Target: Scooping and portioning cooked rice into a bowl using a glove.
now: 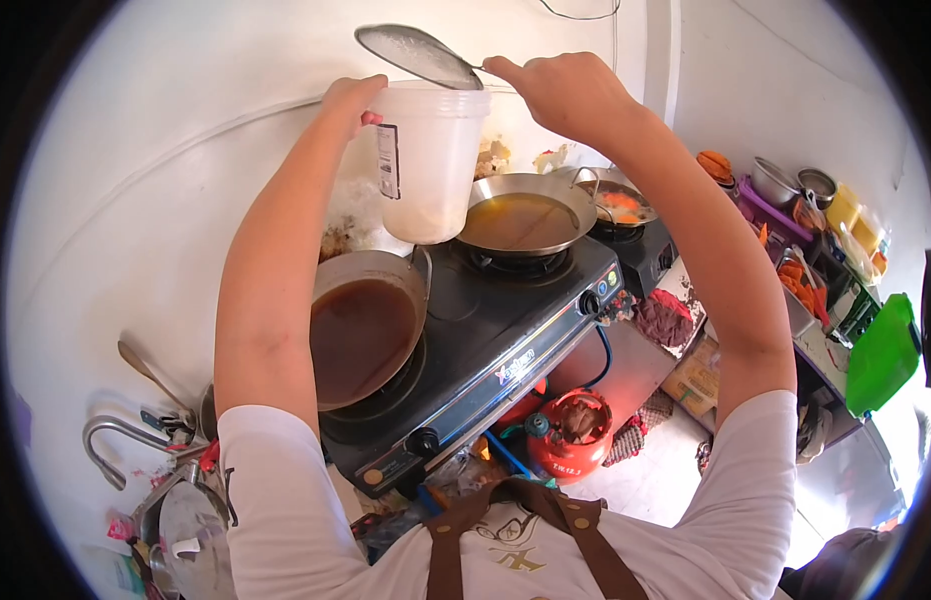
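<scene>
My left hand (356,105) grips the rim of a tall translucent white plastic bucket (433,165), raised above the back of the gas stove (503,322). A little cloudy content shows at its bottom. My right hand (563,94) holds the handle of a round fine-mesh strainer (420,56), tilted over the bucket's mouth. Below and right of the bucket, a steel wok (521,217) of yellowish-brown oil sits on a burner. Another wok (368,330) with dark brown liquid stands on the front-left burner, partly hidden by my left arm.
Orange pieces lie in oil in a farther wok (621,204). A red gas cylinder (574,439) stands under the stove's front. Steel bowls (773,180), food containers and a green plastic lid (885,356) are at right. A curved metal faucet (105,431) is at left, beside the wall.
</scene>
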{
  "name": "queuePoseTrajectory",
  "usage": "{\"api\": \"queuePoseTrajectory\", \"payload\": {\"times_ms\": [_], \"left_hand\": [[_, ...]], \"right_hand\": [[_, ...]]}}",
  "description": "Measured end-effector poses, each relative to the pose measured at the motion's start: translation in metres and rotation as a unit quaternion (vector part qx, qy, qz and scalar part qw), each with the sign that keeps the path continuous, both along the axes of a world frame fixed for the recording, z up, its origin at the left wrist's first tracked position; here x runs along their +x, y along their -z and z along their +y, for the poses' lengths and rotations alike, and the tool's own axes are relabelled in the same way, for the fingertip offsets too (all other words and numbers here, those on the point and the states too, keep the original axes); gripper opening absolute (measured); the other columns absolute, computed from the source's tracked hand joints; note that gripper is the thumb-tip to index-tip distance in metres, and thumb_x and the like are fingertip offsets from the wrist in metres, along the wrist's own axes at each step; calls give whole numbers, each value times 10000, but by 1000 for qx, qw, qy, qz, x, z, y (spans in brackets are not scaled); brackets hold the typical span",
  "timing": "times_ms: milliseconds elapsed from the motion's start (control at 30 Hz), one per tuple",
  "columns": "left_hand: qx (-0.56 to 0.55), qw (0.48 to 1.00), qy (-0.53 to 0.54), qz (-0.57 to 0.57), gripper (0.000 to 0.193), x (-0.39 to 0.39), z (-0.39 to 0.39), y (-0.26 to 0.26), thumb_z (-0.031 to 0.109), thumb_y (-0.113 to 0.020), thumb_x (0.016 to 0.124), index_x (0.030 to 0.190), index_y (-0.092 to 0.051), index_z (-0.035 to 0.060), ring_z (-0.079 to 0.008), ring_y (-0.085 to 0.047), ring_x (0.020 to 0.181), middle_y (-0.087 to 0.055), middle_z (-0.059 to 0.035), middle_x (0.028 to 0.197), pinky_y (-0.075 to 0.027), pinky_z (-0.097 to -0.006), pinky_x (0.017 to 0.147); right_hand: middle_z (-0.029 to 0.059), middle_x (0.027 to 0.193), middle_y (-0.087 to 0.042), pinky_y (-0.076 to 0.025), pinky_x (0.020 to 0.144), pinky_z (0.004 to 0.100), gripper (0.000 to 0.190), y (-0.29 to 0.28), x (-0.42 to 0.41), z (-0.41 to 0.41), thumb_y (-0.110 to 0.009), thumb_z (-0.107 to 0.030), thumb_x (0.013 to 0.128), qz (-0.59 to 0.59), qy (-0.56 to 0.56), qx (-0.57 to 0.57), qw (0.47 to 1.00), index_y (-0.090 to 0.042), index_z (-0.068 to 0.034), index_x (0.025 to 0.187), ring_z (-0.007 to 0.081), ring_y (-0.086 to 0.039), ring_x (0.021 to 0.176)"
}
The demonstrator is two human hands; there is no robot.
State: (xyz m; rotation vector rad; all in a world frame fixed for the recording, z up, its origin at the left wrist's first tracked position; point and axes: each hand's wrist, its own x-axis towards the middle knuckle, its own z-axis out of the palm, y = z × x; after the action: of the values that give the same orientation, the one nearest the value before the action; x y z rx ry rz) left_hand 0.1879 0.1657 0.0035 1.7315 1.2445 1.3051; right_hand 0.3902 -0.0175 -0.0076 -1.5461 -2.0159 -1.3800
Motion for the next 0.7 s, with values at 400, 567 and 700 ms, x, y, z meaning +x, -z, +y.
{"api": "queuePoseTrajectory", "payload": {"times_ms": [400,567,700], "left_hand": [[25,998,-7,-49,337,-38,-7,9,266,-605,695,846,-598,-36,-191,-570,572,-587,-118,832,-397,-245,442],[65,992,2,-105,277,-109,-23,-8,227,-598,741,858,-558,-21,-173,-527,516,-546,-94,777,-394,-251,415],[69,981,-38,-180,258,-237,-50,-27,257,-583,791,901,-540,27,-126,-509,598,-527,-51,778,-408,-205,475]], "right_hand": [[122,686,-603,-470,605,386,340,-1,5,12,-445,-245,872,213,6,40,976,-414,-269,1210,288,-583,633],[12,568,-486,-363,481,259,344,19,47,20,-564,-205,807,515,-201,13,833,-526,-167,1146,97,-452,503],[-43,558,-409,-231,372,190,368,43,33,11,-543,-152,805,690,-279,-110,659,-501,-61,1160,22,-319,429]]}}
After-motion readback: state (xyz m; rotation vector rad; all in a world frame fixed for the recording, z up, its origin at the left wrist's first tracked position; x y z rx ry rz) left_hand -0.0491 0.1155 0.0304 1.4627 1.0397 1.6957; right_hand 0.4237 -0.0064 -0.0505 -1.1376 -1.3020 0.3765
